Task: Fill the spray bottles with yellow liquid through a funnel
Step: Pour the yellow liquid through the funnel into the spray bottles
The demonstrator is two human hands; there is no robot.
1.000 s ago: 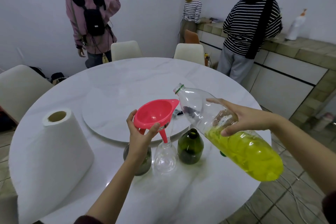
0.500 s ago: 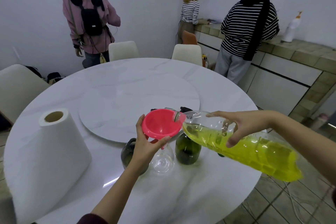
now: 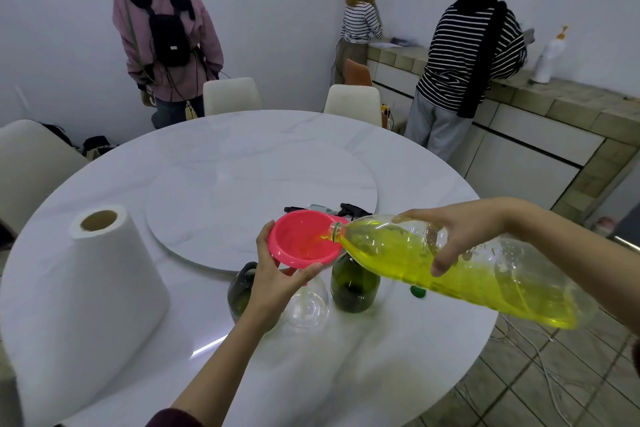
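Observation:
My left hand [image 3: 277,282] grips the rim of a pink funnel [image 3: 301,241] whose spout sits in a clear round bottle [image 3: 308,307] on the white table [image 3: 381,357]. My right hand [image 3: 457,236] holds a large plastic bottle [image 3: 450,267] of yellow liquid, tipped so its mouth is over the funnel, and yellow liquid runs into the funnel. A dark green bottle [image 3: 353,288] stands just right of the clear one. Another dark bottle [image 3: 240,288] stands to the left, partly behind my left hand.
A big paper towel roll [image 3: 86,305] stands at the table's left. Spray heads [image 3: 329,210] lie on the lazy Susan [image 3: 225,204] behind the funnel. A green cap [image 3: 418,292] lies under the big bottle. Three people stand by the far wall and counter, with chairs around the table.
The big bottle has tipped further down, its mouth has come over the funnel and liquid now pours. The funnel has settled lower over the clear bottle.

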